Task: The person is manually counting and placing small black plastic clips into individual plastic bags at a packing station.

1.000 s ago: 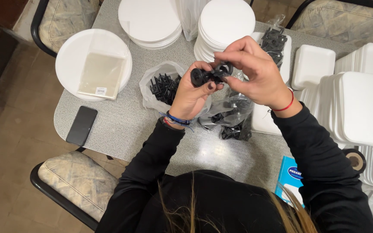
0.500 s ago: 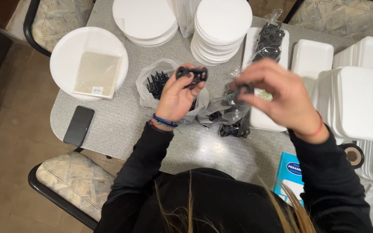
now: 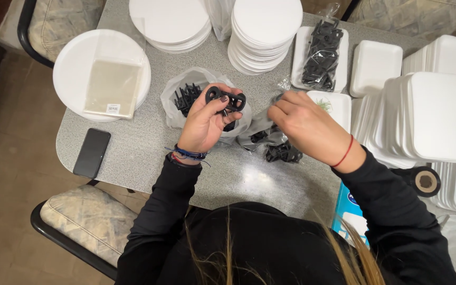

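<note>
Above the worktop's (image 3: pixel 133 153) middle, the left hand (image 3: pixel 204 124) grips a black clip (image 3: pixel 225 98) over an open bag (image 3: pixel 183 97) of clips. Beside it, the right hand (image 3: pixel 304 126) pinches a clear bag (image 3: pixel 262 129), fingers closed. Bagging seems underway; sliding the clip in needs the mouth held open.

A black plastic hair clip (image 3: pixel 226 98), glossy with oval cutouts, is held level above a grey speckled table, pinched at its underside. Just beside it, a crinkled clear plastic bag (image 3: pixel 262 129) lies on the tabletop with more black clips (image 3: pixel 282 153) spilling out.
</note>
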